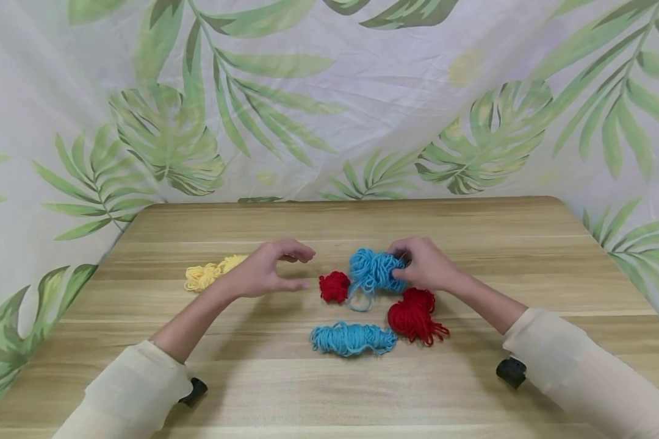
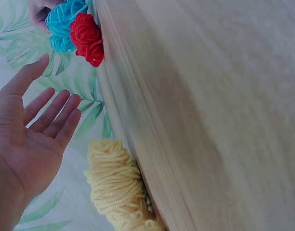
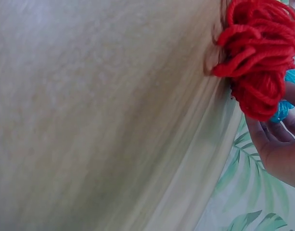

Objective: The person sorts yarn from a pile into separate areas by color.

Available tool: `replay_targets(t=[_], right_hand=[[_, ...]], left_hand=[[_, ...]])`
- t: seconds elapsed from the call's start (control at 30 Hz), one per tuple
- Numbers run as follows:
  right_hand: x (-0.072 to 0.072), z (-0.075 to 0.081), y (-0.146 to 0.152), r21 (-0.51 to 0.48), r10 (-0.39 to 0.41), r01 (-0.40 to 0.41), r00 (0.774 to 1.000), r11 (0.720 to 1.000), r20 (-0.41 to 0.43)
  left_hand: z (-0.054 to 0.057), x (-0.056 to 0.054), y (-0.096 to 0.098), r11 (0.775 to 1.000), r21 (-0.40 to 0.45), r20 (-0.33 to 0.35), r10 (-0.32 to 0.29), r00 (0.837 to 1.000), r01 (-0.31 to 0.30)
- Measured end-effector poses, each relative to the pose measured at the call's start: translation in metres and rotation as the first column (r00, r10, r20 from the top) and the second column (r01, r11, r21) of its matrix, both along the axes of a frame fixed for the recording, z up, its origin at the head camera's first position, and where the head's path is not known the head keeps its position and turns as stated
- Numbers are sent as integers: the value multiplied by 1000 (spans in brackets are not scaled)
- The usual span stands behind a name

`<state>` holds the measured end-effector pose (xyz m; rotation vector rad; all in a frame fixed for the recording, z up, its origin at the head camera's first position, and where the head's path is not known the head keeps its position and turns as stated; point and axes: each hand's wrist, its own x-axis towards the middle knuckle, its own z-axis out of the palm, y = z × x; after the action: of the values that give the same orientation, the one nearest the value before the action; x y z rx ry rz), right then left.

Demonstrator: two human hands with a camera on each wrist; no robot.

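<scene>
Left hand: we see the left hand [image 1: 269, 268] left of the frame's centre in the head view, its thumb and fingers apart, nearest to the yellow yarn skein [image 1: 202, 278], part of which it hides.
Right hand: we see the right hand [image 1: 424, 263] right of centre, thumb and fingers clamped on the right end of the upper blue yarn skein [image 1: 369, 268].
Upper blue yarn: we find it just right of the frame's centre, a loose loop hanging from its lower left.
Small red yarn bundle [image 1: 334, 287]: we place it at the centre, just beside the held skein's left end.
Tailed red yarn skein [image 1: 412, 316]: it lies below the right hand, loose ends towards the lower right.
Lower blue yarn skein [image 1: 353, 339]: it lies lengthwise below centre; we cannot tell whether it touches the tailed red one.
Setting: we see a wood-grain surface [image 1: 263, 390] before a leaf-print cloth [image 1: 362, 116].
</scene>
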<state>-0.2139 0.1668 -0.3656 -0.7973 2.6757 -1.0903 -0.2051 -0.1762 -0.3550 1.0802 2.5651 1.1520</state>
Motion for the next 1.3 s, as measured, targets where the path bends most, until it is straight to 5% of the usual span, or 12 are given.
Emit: replay_targets(t=[0.73, 1.3], right_hand=[[-10, 0, 10, -44, -103, 104, 994, 994, 24], [-18, -1, 14, -43, -165, 165, 986, 985, 1]], left_hand=[[-3, 8, 19, 997, 18, 37, -76, 996, 75], [-2, 21, 34, 979, 50, 100, -203, 974, 199]])
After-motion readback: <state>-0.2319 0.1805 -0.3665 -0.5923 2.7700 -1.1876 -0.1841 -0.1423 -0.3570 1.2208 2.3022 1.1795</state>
